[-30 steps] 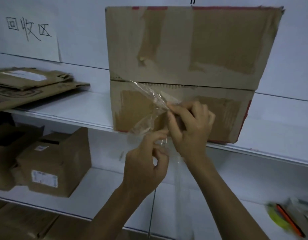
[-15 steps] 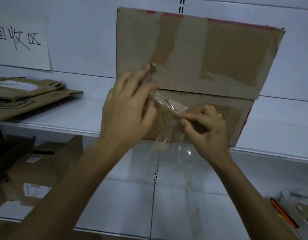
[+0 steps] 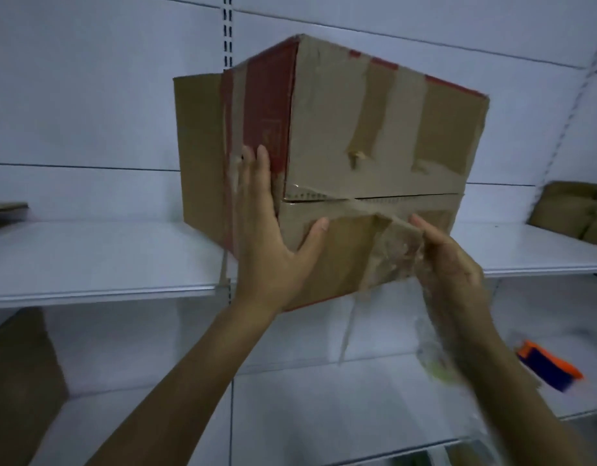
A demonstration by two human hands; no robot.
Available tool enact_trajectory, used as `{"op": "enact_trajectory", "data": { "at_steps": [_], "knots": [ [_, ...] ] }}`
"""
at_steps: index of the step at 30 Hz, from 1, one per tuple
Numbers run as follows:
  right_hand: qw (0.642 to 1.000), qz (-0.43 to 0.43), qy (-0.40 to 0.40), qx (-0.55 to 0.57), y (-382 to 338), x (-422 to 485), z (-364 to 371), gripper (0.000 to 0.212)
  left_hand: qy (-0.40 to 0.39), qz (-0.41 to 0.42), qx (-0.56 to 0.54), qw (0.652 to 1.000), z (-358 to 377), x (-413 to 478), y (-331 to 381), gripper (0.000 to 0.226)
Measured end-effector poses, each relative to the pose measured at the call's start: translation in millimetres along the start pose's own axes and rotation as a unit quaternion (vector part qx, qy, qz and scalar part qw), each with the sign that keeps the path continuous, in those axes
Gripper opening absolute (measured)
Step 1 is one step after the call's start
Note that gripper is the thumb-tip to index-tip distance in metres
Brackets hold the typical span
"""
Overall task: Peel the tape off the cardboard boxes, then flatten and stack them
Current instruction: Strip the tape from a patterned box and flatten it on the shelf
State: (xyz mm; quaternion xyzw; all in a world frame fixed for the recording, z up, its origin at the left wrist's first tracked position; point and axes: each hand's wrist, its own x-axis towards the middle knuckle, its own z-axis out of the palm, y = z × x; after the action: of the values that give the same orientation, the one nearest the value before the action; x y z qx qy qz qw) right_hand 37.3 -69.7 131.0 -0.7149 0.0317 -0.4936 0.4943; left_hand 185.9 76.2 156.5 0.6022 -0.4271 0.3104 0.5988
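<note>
A brown cardboard box with a red side panel stands on the white shelf, turned so one corner faces me. My left hand lies flat against that near corner, fingers straight on the red side and thumb on the front flap. Clear crumpled tape hangs off the seam between the two front flaps. My right hand pinches this tape at the front of the box, and a loose length of it trails down along my right forearm.
Flattened cardboard lies at the far left of the shelf. More brown cardboard sits at the far right. An orange and blue tool lies on the lower shelf at right. A brown box stands at lower left.
The box has been turned so its red side and corner face me. My left hand moved from the front flap to the corner. My right hand still holds the tape.
</note>
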Motion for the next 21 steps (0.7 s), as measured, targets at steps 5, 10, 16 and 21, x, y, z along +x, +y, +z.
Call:
{"op": "enact_trajectory", "data": {
  "at_steps": [5, 10, 16, 21],
  "knots": [
    [0.967, -0.017, 0.191, -0.169, -8, -11, -22, 0.057, 0.031, 0.020, 0.032, 0.999, 52, -7, 25, 0.088],
    [0.942, -0.137, 0.137, -0.275, -34, 7, -10, 0.043, 0.022, 0.032, 0.016, 0.999, 91, -21, 51, 0.082],
    [0.917, -0.183, 0.128, -0.330, -39, 24, -6, 0.016, -0.025, 0.093, 0.053, 0.994, 93, -20, 31, 0.077],
    [0.949, -0.189, 0.051, -0.247, -31, 27, -10, 0.002, -0.030, 0.072, 0.073, 0.994, 99, -22, 29, 0.078]
  ]
}}
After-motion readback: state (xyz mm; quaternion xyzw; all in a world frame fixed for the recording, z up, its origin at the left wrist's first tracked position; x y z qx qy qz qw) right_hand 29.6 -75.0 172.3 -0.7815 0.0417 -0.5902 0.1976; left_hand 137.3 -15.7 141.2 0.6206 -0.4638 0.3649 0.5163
